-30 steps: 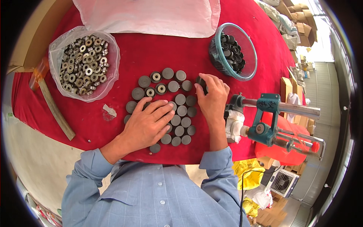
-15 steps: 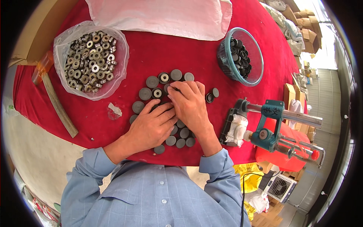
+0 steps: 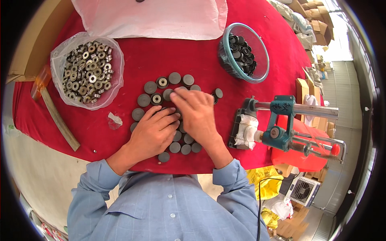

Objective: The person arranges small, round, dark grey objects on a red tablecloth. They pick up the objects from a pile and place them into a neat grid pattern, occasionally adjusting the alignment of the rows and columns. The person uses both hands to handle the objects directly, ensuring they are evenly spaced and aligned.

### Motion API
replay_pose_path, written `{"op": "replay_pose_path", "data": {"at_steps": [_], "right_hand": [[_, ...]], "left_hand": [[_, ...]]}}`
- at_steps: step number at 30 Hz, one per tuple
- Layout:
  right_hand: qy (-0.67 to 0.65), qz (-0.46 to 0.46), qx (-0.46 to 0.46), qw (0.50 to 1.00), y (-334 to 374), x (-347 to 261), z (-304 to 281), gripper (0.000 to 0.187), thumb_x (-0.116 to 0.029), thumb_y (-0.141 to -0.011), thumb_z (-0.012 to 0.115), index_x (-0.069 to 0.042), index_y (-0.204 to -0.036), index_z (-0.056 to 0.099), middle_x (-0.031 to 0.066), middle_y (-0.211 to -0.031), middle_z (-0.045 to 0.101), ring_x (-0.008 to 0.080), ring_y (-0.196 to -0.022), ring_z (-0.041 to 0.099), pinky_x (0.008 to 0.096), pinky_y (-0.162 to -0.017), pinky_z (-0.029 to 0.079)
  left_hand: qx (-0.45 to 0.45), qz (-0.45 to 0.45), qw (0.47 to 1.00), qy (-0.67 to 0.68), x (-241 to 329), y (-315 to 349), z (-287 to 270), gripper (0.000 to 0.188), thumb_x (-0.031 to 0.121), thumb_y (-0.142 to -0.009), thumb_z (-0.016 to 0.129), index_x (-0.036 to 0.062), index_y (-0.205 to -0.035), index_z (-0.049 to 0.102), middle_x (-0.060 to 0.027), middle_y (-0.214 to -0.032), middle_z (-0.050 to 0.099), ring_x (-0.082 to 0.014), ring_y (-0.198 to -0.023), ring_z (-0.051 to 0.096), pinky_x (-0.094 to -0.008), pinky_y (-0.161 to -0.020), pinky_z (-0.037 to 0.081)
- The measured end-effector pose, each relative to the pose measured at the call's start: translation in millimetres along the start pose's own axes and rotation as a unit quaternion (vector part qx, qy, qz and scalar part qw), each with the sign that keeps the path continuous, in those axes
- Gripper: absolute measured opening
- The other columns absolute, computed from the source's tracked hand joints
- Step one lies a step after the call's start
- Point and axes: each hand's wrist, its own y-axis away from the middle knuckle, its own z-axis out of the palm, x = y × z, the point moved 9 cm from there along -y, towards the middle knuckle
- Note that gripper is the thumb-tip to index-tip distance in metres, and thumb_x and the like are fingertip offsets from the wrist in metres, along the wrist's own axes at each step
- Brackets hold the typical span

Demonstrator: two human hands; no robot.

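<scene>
Both hands are laid over a cluster of dark discs on the red counter. The left hand is spread flat on the discs, fingers loosely curled, nothing gripped as far as can be seen. The right hand is angled across the top of the left, fingertips pinched down at a disc near the middle of the cluster; whether one is actually held can't be told, since the fingers hide it.

About sixteen discs can be counted around the hands, more are covered. Two of them are fitted with a metal ring in the centre, up at the top left of the cluster.

Further out, one clear bag full of metal bearings is sat to the left, way too many to count. One glass bowl of black caps is placed upper right. One teal hand press is clamped at the right edge. One white sheet is spread along the far side, and one wooden stick is left at the left edge.
</scene>
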Motion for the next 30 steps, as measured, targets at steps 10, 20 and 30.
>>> {"op": "replay_pose_path", "data": {"at_steps": [10,20,30], "right_hand": [[-0.057,0.341,0.024,0.938,52,127,-28,0.035,-0.008,-0.090,0.085,-0.004,-0.125,0.077,0.0125,-0.113,0.073,0.0241,-0.091,0.072,0.0375,-0.082,0.059],[-0.150,0.123,0.088,0.977,-31,44,-21,0.029,-0.009,-0.085,0.087,-0.010,-0.112,0.078,0.0083,-0.115,0.076,0.0296,-0.105,0.071,0.0453,-0.094,0.053],[-0.043,0.000,0.019,0.999,-55,7,28,0.021,-0.013,-0.087,0.086,-0.012,-0.108,0.084,0.0019,-0.118,0.076,0.0252,-0.111,0.066,0.0461,-0.103,0.045]], "left_hand": [[-0.005,0.001,1.000,0.006,-1,1,0,0.029,0.008,-0.090,0.079,0.0022,-0.118,0.080,-0.0102,-0.134,0.075,-0.0291,-0.136,0.066,-0.0532,-0.117,0.048],[-0.005,-0.001,1.000,-0.005,-3,4,0,0.029,0.011,-0.091,0.078,0.0020,-0.118,0.080,-0.0097,-0.134,0.073,-0.0268,-0.136,0.064,-0.0502,-0.118,0.046],[0.008,-0.006,1.000,0.011,-3,3,1,0.029,0.011,-0.089,0.077,-0.0002,-0.116,0.080,-0.0106,-0.126,0.076,-0.0265,-0.129,0.066,-0.0497,-0.117,0.046]]}}
